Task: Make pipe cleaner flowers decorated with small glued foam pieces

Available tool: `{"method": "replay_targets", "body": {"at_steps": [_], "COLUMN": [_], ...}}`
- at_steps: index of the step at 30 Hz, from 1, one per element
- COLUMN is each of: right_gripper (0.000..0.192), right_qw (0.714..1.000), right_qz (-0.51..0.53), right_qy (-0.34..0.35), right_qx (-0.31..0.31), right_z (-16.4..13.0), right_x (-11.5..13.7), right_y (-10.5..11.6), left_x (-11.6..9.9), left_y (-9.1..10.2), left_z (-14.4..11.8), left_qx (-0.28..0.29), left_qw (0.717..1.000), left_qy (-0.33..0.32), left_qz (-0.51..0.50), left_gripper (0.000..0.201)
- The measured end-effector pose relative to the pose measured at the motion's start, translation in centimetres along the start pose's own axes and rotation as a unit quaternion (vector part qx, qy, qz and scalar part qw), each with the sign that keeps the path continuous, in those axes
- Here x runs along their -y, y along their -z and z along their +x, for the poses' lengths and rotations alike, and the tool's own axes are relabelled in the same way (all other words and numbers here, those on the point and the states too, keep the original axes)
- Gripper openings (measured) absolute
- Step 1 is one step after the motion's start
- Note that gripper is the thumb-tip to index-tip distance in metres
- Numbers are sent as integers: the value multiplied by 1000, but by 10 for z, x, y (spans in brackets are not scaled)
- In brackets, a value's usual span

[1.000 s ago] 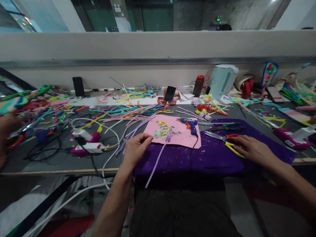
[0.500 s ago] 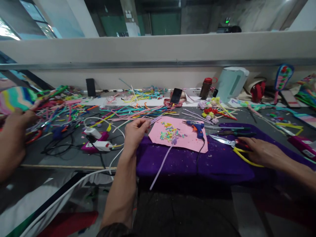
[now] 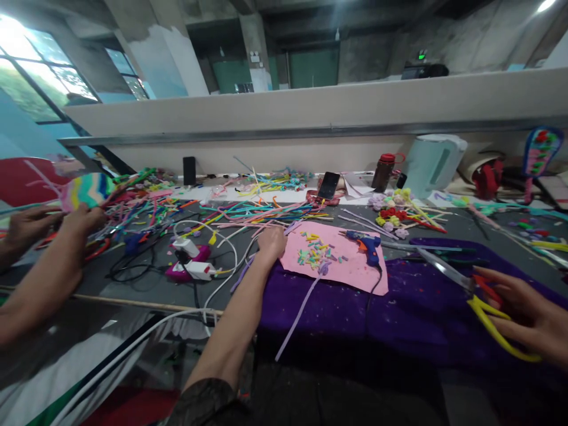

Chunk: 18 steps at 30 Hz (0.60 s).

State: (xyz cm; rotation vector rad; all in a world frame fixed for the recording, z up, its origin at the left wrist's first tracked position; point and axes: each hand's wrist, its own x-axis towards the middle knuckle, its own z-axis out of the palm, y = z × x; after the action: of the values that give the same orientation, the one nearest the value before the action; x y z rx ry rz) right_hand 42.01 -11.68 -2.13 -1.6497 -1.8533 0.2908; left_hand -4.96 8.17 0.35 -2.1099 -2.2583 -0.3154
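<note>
gripping scissors in right hand, left hand apparently touching pink sheet.

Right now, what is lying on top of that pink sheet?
On the pink sheet lie small coloured cut bits, a lilac strip's end, and the blue glue gun. The left hand rests at its edge. Anything beneath it is hidden.

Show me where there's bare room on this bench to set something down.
Freest: the purple cloth between the glue gun's cord and the right hand holding the scissors. Also some grey table edge near the power strip. Crowded: the strip piles beyond the left hand.
</note>
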Motion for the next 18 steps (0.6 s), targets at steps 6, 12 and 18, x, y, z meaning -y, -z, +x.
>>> {"method": "replay_targets", "body": {"at_steps": [6,12,18], "right_gripper": [81,66,56], "right_qw": [967,914,857], "right_qz": [232,369,484], "right_qy": [-26,37,30], "right_qx": [99,162,174], "right_z": [47,108,145], "right_x": [74,139,178], "right_y": [-40,-88,-123], "left_x": [9,22,31], "left_y": [-3,4,8], "left_z": [1,-3,-4], "left_qx": [13,-1,-42], "left_qw": [1000,999,996], "left_qy": [10,13,11], "left_qz": [0,-53,-75], "left_gripper": [22,30,32]}}
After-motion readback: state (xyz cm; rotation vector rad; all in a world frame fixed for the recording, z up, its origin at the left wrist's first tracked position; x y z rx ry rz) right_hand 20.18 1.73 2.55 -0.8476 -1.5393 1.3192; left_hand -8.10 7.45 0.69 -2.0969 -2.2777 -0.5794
